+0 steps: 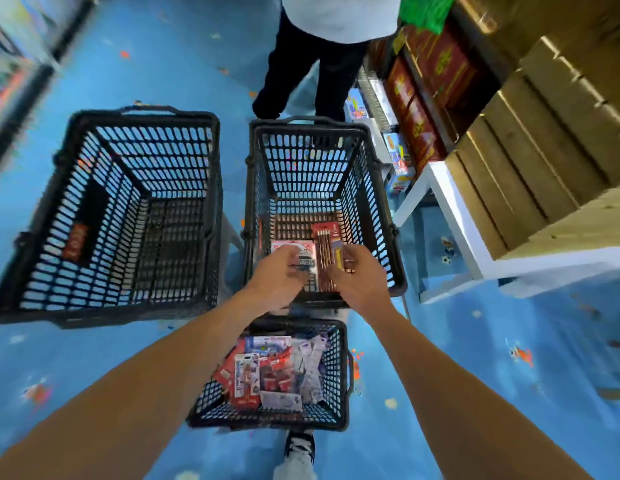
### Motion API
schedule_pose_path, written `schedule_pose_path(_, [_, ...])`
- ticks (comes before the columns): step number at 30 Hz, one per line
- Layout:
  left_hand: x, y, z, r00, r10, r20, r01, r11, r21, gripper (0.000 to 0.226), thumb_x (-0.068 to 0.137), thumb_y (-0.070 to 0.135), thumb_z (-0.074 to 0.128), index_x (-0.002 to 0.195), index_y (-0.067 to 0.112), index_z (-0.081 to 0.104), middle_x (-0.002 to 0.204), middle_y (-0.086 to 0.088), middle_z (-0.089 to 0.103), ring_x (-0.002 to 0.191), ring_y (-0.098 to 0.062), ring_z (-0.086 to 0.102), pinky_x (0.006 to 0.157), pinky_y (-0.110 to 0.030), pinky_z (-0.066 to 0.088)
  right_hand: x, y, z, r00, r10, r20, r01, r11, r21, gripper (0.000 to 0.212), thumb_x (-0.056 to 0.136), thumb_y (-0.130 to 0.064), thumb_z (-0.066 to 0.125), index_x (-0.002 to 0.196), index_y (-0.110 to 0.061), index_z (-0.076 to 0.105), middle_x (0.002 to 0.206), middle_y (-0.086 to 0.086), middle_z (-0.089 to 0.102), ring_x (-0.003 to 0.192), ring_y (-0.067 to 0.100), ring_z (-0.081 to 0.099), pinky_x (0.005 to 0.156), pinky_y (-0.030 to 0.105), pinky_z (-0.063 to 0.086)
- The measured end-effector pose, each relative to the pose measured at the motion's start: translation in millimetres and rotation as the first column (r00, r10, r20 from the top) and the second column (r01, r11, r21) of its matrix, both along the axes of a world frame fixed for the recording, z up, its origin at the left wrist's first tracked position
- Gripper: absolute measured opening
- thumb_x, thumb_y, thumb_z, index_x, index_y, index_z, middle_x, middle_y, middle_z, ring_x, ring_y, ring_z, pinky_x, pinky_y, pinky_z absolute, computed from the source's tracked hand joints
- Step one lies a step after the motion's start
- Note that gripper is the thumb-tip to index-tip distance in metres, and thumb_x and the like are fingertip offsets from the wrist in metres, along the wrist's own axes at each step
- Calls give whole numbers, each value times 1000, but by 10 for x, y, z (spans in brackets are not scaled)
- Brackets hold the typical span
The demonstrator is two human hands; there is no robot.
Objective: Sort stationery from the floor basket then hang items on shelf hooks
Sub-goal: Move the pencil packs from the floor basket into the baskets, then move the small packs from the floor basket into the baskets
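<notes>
Three black plastic baskets stand on the blue floor. The near basket (339, 375) is full of several packaged stationery items (267, 372). Both my hands are over the middle basket (378, 216). My left hand (277, 278) holds a white and red pack (294, 249). My right hand (353, 275) pinches a red pencil pack (324, 247) with a yellow item beside it. The left basket (59, 202) holds nothing that I can see.
Another person (322, 57) in dark trousers stands just beyond the middle basket. A white shelf unit (454, 216) with wooden crates and red boxes runs along the right. My shoe (300, 445) shows below the near basket. Blurred shelving is at far left.
</notes>
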State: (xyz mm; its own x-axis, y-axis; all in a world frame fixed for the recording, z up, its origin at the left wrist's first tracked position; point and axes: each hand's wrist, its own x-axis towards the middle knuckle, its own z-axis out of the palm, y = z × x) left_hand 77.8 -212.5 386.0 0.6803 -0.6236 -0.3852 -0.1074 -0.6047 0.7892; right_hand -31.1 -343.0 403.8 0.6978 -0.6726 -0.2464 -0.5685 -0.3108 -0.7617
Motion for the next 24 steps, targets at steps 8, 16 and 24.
schedule_pose_path(8, [-389, 749, 254, 934, -346, 86, 343, 938, 45, 6, 95, 14, 70, 90, 15, 71, 76, 5, 67, 64, 1, 61, 65, -15, 51, -749, 656, -58, 997, 69, 22, -64, 984, -165, 9, 92, -23, 69, 98, -24, 62, 87, -8, 66, 80, 12, 62, 73, 27, 51])
schedule_pose_path(16, [-638, 1270, -1042, 973, -231, 29, 220, 955, 198, 19, 92, 12, 68, 79, 27, 65, 73, 14, 63, 69, 0, 59, 64, -20, 44, -1191, 1060, -1321, 960, 103, -259, -99, 995, 30, 17, 92, -8, 53, 87, -22, 61, 74, -12, 58, 62, -3, 52, 56, 8, 33])
schedule_pose_path(24, [-949, 1497, -3103, 993, -121, -9, 112, 883, 456, 22, 93, 22, 68, 107, 5, 69, 111, -10, 68, 106, -29, 64, 91, -35, 51, -1274, 1391, -3437, 932, 134, -337, -80, 982, 169, 6, 88, -13, 64, 85, -17, 66, 82, -6, 60, 73, 11, 55, 57, 17, 35])
